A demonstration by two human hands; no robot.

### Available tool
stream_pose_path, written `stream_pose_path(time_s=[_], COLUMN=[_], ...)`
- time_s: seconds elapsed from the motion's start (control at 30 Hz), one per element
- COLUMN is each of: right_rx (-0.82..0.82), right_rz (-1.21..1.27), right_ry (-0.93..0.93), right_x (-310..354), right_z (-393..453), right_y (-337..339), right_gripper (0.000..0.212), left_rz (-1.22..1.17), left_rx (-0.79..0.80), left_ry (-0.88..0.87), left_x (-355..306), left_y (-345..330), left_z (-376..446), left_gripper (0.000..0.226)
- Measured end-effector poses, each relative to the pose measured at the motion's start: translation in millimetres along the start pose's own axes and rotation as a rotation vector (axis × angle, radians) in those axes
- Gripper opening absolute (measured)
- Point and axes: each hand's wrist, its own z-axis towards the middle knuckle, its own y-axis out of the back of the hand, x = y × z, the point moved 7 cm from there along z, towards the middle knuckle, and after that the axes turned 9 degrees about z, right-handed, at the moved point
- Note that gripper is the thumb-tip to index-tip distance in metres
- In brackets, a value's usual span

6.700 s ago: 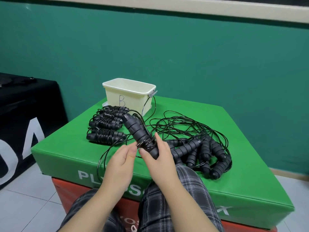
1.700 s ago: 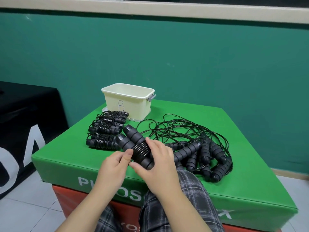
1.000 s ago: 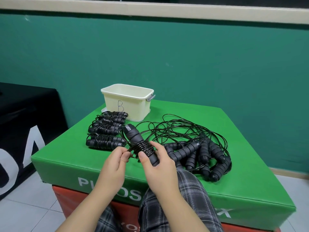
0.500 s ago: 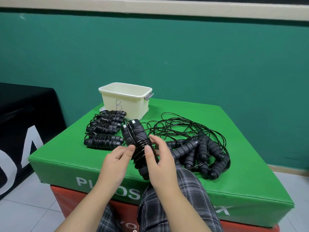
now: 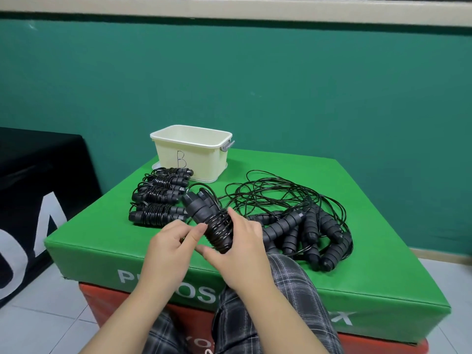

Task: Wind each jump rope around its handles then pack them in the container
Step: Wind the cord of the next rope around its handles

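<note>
- Since the earlier frame more cord is coiled on the handles (image 5: 213,223); right hand (image 5: 240,247) grips them, left hand (image 5: 176,242) seemingly pinches the cord.
- Four wound ropes (image 5: 159,198) lie beside the container (image 5: 191,152); loose ropes (image 5: 301,226) remain; nothing seems packed.

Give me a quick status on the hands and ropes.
Both hands grip the half-wound rope. Container holds no visible ropes. Tangled ropes alongside.
</note>
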Motion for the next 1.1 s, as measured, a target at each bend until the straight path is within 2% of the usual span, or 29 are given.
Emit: stream_pose_path(time_s=[0.13,0.27,0.43,0.57,0.67,0.8,0.9,0.93,1.03,1.1], right_rx=[-0.047,-0.16,-0.214,-0.178,-0.141,-0.127,-0.098,-0.077,-0.03,-0.079], right_rz=[0.047,0.267,0.476,0.541,0.596,0.651,0.693,0.705,0.687,0.619], right_ry=[-0.048,-0.073,-0.118,-0.089,-0.066,-0.04,-0.031,-0.03,-0.034,-0.024], right_x=[-3.9,-6.0,-12.5,-9.3,-7.6,-5.5,-5.5,-4.3,-1.0,-0.1], right_z=[-0.4,-3.7,-5.8,-7.7,-8.9,-9.3,-7.6,-7.4,-5.9,-5.0], right_y=[2.6,8.9,11.5,11.0,11.2,9.8,9.1,9.9,9.7,9.8], right_gripper=[0.081,0.058,0.046,0.038,0.038,0.032,0.036,0.034,0.027,0.025], left_rz=[-0.003,-0.031,0.008,0.052,0.009,-0.085,-0.277,-0.306,-0.297,-0.196], left_rx=[0.062,0.088,0.111,0.119,0.121,0.185,0.326,0.349,0.248,0.12], left_ry=[-0.112,-0.161,-0.052,-0.058,-0.023,0.077,0.081,0.061,0.029,0.037], left_x=[-1.9,-4.7,11.7,21.8,19.5,9.4,3.5,0.5,-7.6,-2.0], left_y=[-1.8,-3.3,-8.6,-10.1,-11.2,-17.4,-22.1,-21.4,-12.0,-5.6], left_z=[-2.0,-1.1,-1.6,-3.0,-2.3,-1.4,-4.9,-6.3,-5.9,-4.6], left_gripper=[0.03,0.018,0.021,0.02,0.027,0.008,0.075,0.081,0.038,0.042])
